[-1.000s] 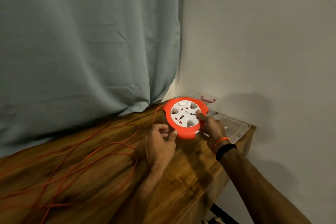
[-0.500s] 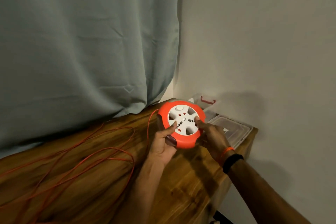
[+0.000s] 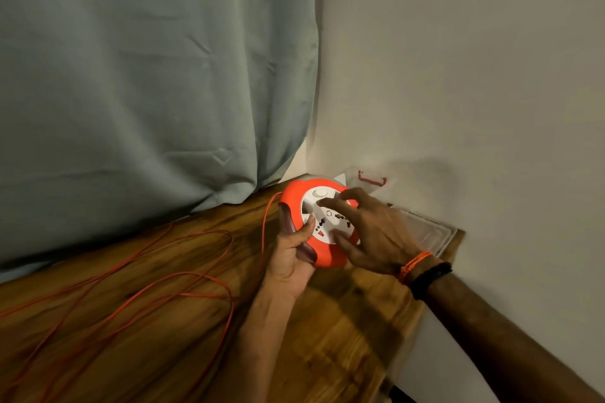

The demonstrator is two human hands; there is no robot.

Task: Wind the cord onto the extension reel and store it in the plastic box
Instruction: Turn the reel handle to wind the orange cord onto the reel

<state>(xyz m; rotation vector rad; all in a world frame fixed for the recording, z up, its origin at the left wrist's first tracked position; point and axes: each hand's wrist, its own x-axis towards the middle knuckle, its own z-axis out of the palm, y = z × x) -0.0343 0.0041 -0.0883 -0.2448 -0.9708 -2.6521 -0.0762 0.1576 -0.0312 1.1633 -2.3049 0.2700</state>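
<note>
The round orange extension reel (image 3: 294,199) with its white socket face is held tilted above the wooden table (image 3: 343,330). My left hand (image 3: 291,258) grips its lower left rim from beneath, thumb on the white face. My right hand (image 3: 370,235) lies spread over the white face, fingers reaching across it. The orange cord (image 3: 183,278) leaves the reel's left side and lies in loose loops over the table to the left. A clear plastic box (image 3: 435,232) with a red latch (image 3: 371,178) stands behind the reel in the corner.
A grey-green curtain (image 3: 147,75) hangs along the table's back edge. A plain wall (image 3: 458,75) bounds the right. The table's right edge drops off just past the box.
The reel has been lifted off the table and tilted toward me. My left hand went from beside it to gripping its rim; my right hand moved from its right side onto the white face.
</note>
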